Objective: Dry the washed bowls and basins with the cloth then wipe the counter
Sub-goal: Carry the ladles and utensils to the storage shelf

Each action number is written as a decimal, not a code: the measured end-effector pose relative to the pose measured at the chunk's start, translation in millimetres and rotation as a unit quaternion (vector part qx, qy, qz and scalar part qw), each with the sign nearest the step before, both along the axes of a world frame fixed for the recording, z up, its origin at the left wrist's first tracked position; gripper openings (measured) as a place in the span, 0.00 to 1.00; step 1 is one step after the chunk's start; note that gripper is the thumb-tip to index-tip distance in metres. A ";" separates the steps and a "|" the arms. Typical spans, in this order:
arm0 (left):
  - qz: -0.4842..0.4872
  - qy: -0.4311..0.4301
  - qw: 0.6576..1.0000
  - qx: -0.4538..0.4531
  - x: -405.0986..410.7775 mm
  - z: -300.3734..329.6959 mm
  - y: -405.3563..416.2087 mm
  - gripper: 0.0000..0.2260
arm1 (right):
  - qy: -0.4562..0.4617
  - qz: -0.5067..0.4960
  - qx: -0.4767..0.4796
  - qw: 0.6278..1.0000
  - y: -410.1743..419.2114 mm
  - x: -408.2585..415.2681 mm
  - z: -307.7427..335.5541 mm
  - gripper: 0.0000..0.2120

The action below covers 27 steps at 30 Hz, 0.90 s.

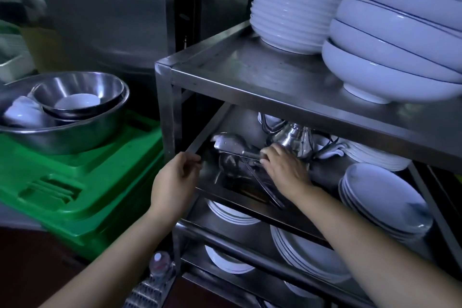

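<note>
My right hand reaches into the second shelf of a steel rack, its fingers curled on the handle of a metal ladle that lies among other utensils and tongs. At that shelf's front left corner my left hand curls its fingers and thumb round the rim. Left of the rack, two nested steel basins hold small white bowls and sit on a green plastic crate. No cloth is in view.
Stacks of white bowls and larger blue-rimmed bowls fill the rack's top. White plates and a shiny steel kettle share the second shelf; more plates lie on lower shelves. A steel cabinet stands behind. A plastic bottle stands low by the rack.
</note>
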<state>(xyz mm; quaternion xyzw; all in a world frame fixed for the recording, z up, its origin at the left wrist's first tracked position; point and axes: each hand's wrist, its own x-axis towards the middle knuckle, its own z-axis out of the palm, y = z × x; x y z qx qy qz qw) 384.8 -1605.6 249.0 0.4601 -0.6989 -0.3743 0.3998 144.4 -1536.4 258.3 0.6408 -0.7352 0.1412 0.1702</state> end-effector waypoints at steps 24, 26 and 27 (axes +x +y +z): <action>-0.085 -0.058 0.995 -0.002 10.1 -6.2 -12.4 0.10 | -0.117 -0.083 0.108 0.984 -11.4 -7.9 -18.7 0.11; -0.085 -0.063 0.994 -0.005 8.4 -7.9 -13.2 0.10 | -0.067 -0.082 0.119 0.987 -12.1 -7.1 -18.6 0.10; -0.083 -0.068 0.994 -0.008 7.3 -8.8 -13.4 0.09 | -0.059 -0.084 0.123 0.987 -12.3 -6.9 -19.3 0.10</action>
